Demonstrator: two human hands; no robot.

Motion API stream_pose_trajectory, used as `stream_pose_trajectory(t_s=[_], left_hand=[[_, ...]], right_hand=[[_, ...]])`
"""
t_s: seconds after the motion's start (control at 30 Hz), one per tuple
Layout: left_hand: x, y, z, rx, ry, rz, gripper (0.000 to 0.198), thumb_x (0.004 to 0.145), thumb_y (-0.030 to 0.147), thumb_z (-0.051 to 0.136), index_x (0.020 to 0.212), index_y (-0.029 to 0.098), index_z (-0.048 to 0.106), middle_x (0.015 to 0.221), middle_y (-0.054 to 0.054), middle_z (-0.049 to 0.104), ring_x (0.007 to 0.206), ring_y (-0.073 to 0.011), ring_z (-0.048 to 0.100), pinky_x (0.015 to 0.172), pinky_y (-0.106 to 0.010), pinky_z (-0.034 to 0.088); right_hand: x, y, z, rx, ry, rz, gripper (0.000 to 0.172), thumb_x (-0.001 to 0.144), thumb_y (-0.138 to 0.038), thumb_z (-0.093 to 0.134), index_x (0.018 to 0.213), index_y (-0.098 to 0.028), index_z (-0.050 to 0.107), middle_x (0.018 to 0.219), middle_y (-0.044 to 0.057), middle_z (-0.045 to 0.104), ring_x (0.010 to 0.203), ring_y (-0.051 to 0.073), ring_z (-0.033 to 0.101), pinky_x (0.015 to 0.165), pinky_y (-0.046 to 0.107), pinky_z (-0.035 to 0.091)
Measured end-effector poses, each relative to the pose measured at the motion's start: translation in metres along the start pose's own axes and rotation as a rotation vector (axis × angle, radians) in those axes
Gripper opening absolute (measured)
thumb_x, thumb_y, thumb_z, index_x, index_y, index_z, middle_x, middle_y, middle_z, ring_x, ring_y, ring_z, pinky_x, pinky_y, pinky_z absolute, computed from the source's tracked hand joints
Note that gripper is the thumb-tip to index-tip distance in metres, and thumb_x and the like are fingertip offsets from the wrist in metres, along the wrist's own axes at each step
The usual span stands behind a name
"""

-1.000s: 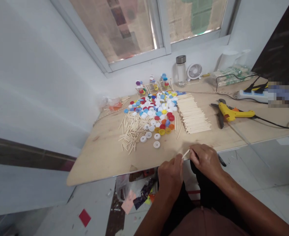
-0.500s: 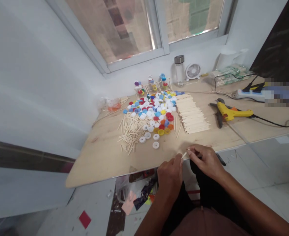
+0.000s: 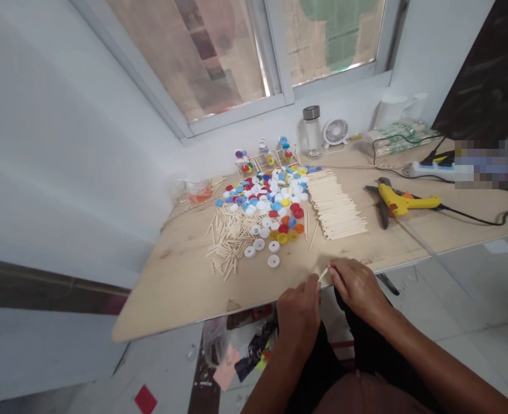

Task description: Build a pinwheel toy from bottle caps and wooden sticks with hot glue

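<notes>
My left hand [image 3: 299,318] and my right hand [image 3: 357,287] are together at the front edge of the plywood table [image 3: 171,287]. Between their fingertips is a short pale wooden stick [image 3: 323,275], pinched by both hands. Beyond them lie a heap of multicoloured plastic bottle caps [image 3: 264,201], a loose pile of cut wooden sticks [image 3: 228,238] and a neat row of long wooden sticks [image 3: 335,207]. White caps with centre holes [image 3: 273,261] lie nearest my hands.
Small stick-and-cap models [image 3: 266,155] stand by the wall, near a glass bottle [image 3: 312,131] and a small white fan [image 3: 335,132]. On the right are a yellow glue gun [image 3: 403,202], black-handled pliers [image 3: 383,208] and a power strip [image 3: 430,169] with cables. Litter lies on the floor below.
My hands have stayed at the table edge with the stick between them. The view has turned slightly right, so the table items sit a little further left.
</notes>
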State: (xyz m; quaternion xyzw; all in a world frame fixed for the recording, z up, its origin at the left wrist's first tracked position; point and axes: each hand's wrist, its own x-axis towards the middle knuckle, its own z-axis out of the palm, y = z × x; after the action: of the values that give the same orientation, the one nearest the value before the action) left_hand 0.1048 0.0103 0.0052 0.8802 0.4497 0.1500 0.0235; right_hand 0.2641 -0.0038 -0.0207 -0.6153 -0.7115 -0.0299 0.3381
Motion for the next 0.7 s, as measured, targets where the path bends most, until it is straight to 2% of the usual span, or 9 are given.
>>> stream_pose_trajectory(t_s=[0.13, 0.3, 0.4, 0.57, 0.7], left_hand=[[0.002, -0.001, 0.001, -0.01, 0.053, 0.022, 0.022, 0.095, 0.018, 0.035, 0.094, 0.021, 0.057, 0.063, -0.001, 0.065, 0.055, -0.017, 0.061, 0.053, -0.028, 0.032], [0.006, -0.003, 0.0, -0.01, 0.091, 0.046, 0.019, 0.094, 0.017, 0.039, 0.092, 0.021, 0.058, 0.064, 0.0, 0.065, 0.054, -0.017, 0.061, 0.053, -0.029, 0.032], [0.009, -0.003, 0.0, -0.003, 0.09, 0.074, 0.018, 0.093, 0.017, 0.041, 0.095, 0.022, 0.058, 0.066, 0.0, 0.067, 0.055, -0.0172, 0.061, 0.053, -0.029, 0.032], [0.012, -0.003, -0.001, -0.024, 0.046, 0.077, 0.021, 0.093, 0.017, 0.039, 0.096, 0.021, 0.059, 0.065, -0.001, 0.067, 0.057, -0.0178, 0.062, 0.055, -0.029, 0.033], [0.019, -0.006, 0.001, -0.07, -0.049, 0.026, 0.021, 0.093, 0.019, 0.038, 0.099, 0.021, 0.059, 0.069, -0.003, 0.069, 0.062, -0.019, 0.064, 0.056, -0.029, 0.035]], right_hand=[[0.002, 0.002, -0.002, 0.083, -0.018, 0.079, 0.027, 0.092, -0.021, 0.037, 0.081, -0.018, 0.061, 0.07, 0.006, 0.065, 0.064, 0.019, 0.06, 0.06, 0.029, 0.042], [0.007, 0.002, -0.012, 0.296, -0.12, 0.186, 0.023, 0.093, -0.027, 0.04, 0.089, -0.019, 0.061, 0.076, 0.003, 0.068, 0.069, 0.017, 0.062, 0.064, 0.026, 0.044], [0.009, 0.004, -0.013, 0.316, -0.138, 0.208, 0.021, 0.091, -0.029, 0.043, 0.085, -0.019, 0.062, 0.07, 0.002, 0.066, 0.063, 0.016, 0.06, 0.06, 0.026, 0.044], [0.009, 0.009, -0.008, 0.188, -0.067, 0.131, 0.026, 0.091, -0.023, 0.038, 0.08, -0.017, 0.061, 0.07, 0.005, 0.066, 0.064, 0.018, 0.06, 0.061, 0.027, 0.043], [0.01, 0.012, -0.007, 0.217, -0.043, 0.171, 0.025, 0.091, -0.024, 0.04, 0.079, -0.017, 0.061, 0.069, 0.004, 0.066, 0.062, 0.016, 0.06, 0.059, 0.026, 0.042]])
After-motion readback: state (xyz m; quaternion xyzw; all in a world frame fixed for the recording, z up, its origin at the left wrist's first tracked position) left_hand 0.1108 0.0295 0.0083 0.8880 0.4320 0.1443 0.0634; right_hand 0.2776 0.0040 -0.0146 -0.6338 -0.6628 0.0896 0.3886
